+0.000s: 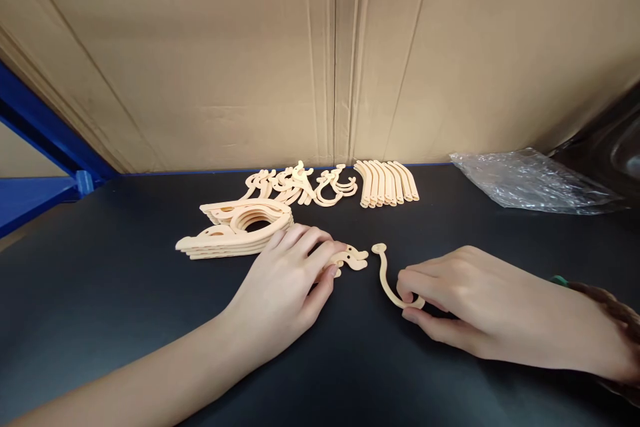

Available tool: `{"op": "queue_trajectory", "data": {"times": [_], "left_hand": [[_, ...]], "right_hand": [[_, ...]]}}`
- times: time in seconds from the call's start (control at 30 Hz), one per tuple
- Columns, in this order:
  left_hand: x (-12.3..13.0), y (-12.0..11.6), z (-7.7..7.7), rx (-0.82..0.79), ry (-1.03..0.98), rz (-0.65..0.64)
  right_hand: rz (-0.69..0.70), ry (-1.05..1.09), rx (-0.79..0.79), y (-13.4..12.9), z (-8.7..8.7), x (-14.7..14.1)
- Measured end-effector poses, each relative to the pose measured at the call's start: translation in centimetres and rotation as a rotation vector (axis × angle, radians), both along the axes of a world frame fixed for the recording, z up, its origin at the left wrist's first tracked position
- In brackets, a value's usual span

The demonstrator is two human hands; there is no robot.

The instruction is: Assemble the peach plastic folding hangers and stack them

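Note:
My right hand [465,303] pinches the curved end of a cream plastic hanger hook [384,273] between thumb and fingers. The hook's flat round end points away from me, just right of a cream plastic connector piece [356,258]. That piece has small holes and a forked end, and my left hand [295,273] grips it low over the table. My left fingers hide much of it. Behind and left of this hand lies a stack of folded cream hangers [225,240]. The hook and the connector piece look apart, with a small gap between them.
On the black table [125,333], a pile of loose hooks and connector pieces [300,183] lies at the back. Beside it is a row of curved hanger arms [385,183]. A clear plastic bag [535,177] lies back right, before a cardboard wall [225,60]. A blue frame [50,127] stands left.

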State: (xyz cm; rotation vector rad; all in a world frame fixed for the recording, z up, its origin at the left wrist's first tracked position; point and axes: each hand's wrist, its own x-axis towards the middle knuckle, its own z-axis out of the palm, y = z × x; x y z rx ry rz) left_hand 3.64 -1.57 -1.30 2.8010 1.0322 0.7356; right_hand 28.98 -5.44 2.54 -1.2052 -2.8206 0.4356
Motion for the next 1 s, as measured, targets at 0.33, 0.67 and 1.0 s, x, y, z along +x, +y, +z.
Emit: {"op": "queue_trajectory", "data": {"times": [0.33, 0.67, 1.0], "left_hand": [[0.0, -0.1, 0.0, 0.021, -0.016, 0.003], [0.0, -0.1, 0.3, -0.001, -0.04, -0.01], [0.0, -0.2, 0.3, 0.013, -0.047, -0.011]], "right_hand": [[0.008, 0.047, 0.019, 0.4, -0.1, -0.1], [-0.509, 0.029, 0.334, 7.2, 0.1, 3.1], [-0.812, -0.135, 0.156, 16.0, 0.3, 4.2]]}}
